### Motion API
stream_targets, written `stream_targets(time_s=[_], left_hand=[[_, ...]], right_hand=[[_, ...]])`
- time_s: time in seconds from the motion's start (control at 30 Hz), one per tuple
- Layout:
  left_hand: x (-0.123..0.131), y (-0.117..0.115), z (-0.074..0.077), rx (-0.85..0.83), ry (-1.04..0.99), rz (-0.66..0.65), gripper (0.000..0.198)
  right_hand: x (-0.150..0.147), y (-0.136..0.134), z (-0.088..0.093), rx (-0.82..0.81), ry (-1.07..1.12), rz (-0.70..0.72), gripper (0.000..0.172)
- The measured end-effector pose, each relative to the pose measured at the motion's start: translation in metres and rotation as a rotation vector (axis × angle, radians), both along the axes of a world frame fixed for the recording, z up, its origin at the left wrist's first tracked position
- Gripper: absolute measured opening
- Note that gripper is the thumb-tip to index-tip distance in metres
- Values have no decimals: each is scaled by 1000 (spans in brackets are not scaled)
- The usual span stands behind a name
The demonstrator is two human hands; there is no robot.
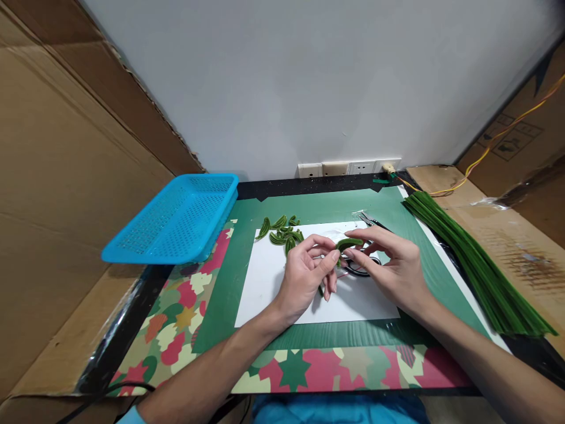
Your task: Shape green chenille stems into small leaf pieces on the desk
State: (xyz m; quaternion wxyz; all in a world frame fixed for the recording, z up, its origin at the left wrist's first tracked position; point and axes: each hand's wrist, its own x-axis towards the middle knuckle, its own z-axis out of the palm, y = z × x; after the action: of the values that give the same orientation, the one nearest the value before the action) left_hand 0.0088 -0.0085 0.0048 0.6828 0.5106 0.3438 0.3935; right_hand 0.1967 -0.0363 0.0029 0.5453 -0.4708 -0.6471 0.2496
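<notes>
Between my two hands, over the white sheet (265, 288), is a green fuzzy pipe cleaner (350, 242) bent into a curved leaf-like loop. My left hand (304, 274) pinches its left end between thumb and fingers. On its right end, the thumb and fingertips of my right hand (392, 262) are closed. Several finished-looking curled green pieces (282, 231) lie in a loose group at the sheet's upper left. Black-handled scissors (364, 272) rest behind my right hand, partly hidden by it. Another dark-handled tool with a metal tip (371, 219) lies just beyond.
A blue perforated basket (176, 224) stands at the left table edge. On the right lies a thick bundle of straight green pipe cleaners (477, 265). A green mat (225, 294) sits under the sheet. Wall sockets (335, 169) with a plugged-in yellow cable are behind; cardboard (57, 176) flanks the table.
</notes>
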Motion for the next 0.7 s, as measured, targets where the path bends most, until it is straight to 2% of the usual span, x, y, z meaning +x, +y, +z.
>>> stream_targets(time_s=[0.2, 0.27, 0.47, 0.7], left_hand=[[0, 0, 2, -176, -19, -130, 43], [0, -1, 2, -212, -31, -162, 38], [-2, 1, 2, -243, -46, -234, 28], [-2, 1, -1, -277, 25, -263, 31]], right_hand=[[-1, -3, -2, 117, -109, -17, 21], [-1, -3, -2, 104, -113, -29, 26], [-2, -2, -2, 94, -125, 18, 18], [-2, -2, -3, 177, -212, 49, 23]])
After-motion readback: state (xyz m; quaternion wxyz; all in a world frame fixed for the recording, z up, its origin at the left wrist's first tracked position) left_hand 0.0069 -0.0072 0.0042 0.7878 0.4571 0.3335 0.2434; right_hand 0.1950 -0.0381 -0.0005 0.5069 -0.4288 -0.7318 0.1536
